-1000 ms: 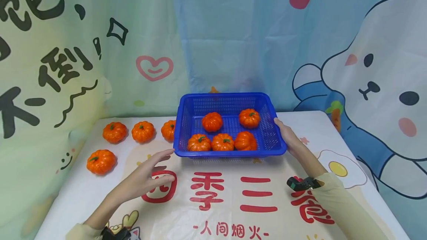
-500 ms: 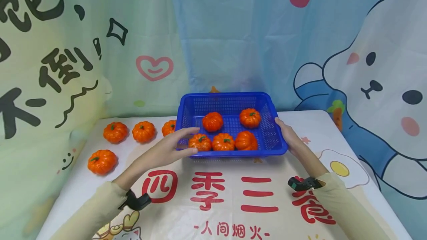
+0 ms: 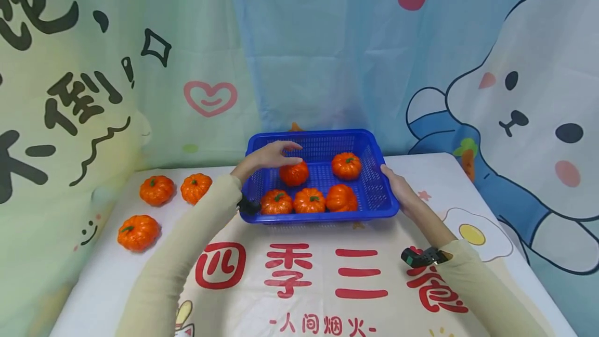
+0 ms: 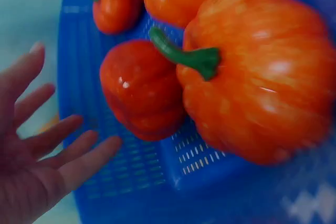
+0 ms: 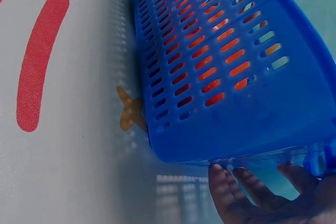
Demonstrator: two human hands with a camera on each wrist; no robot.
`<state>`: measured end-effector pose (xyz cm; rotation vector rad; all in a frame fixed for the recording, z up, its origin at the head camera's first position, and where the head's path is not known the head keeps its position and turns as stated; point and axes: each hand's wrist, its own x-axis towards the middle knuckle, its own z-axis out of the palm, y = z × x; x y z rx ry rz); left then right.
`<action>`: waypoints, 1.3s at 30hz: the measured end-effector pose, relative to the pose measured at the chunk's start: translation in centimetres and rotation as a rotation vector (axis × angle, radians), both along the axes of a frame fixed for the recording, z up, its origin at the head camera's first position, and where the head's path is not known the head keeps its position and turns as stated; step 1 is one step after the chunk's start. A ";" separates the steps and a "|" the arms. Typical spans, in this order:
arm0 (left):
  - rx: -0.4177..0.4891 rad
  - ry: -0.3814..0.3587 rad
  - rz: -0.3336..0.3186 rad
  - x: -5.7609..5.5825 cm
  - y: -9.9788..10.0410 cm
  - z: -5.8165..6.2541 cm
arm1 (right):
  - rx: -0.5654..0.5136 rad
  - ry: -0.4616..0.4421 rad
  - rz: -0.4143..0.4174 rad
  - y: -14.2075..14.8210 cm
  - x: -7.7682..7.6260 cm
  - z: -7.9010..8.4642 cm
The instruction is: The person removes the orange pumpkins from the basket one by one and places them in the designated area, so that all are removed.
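Observation:
A blue plastic basket (image 3: pixel 309 217) with slotted walls holds several small orange pumpkins, two toward the back and the others along the front. My left hand (image 3: pixel 276 154) reaches over the basket's left side, close above the rear left pumpkin (image 3: pixel 294 175). In the left wrist view the fingers of that left hand (image 4: pixel 37 150) are spread and hold nothing, beside a red-orange pumpkin (image 4: pixel 142 90). On the basket's right side, my right hand (image 3: pixel 401 189) rests against the outer wall below the rim. Fingertips of the right hand (image 5: pixel 273 195) touch the end wall in the right wrist view.
Left of the basket, pumpkins lie on the white table: one (image 3: pixel 157 190) at the back, another (image 3: pixel 195 188) beside it, and one (image 3: pixel 138 233) nearer. A printed mat (image 3: pixel 299 274) with red characters lies in front. A cartoon curtain (image 3: pixel 309 66) hangs behind the table.
My left hand has moved from left of the basket, across its front left corner, to above the rear left pumpkin. Its sleeve now hides a table pumpkin seen earlier. The right hand stays put.

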<state>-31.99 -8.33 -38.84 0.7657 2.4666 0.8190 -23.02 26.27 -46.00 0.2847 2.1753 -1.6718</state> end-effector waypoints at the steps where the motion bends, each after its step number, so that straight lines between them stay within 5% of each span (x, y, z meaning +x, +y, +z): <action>1: -0.014 -0.030 0.004 -0.4 0.3 -0.4 | -0.002 0.000 -0.001 0.0 0.0 0.0; 8: -0.055 -0.133 0.051 -1.8 0.7 -2.6 | 0.000 0.000 0.006 -0.2 0.1 0.0; 15: -0.044 -0.230 0.104 -1.6 0.7 -3.5 | -0.001 -0.002 0.001 0.0 0.0 0.0; 26: -0.082 -0.147 0.110 -1.4 0.8 -3.6 | -0.011 -0.009 -0.002 -0.2 0.1 0.0; 33: -0.043 -0.013 0.076 -1.1 0.3 -0.5 | 0.004 -0.004 -0.018 0.1 0.0 -0.1; 39: 0.059 0.076 0.083 1.3 -2.7 3.7 | 0.010 0.007 -0.010 0.3 0.0 0.2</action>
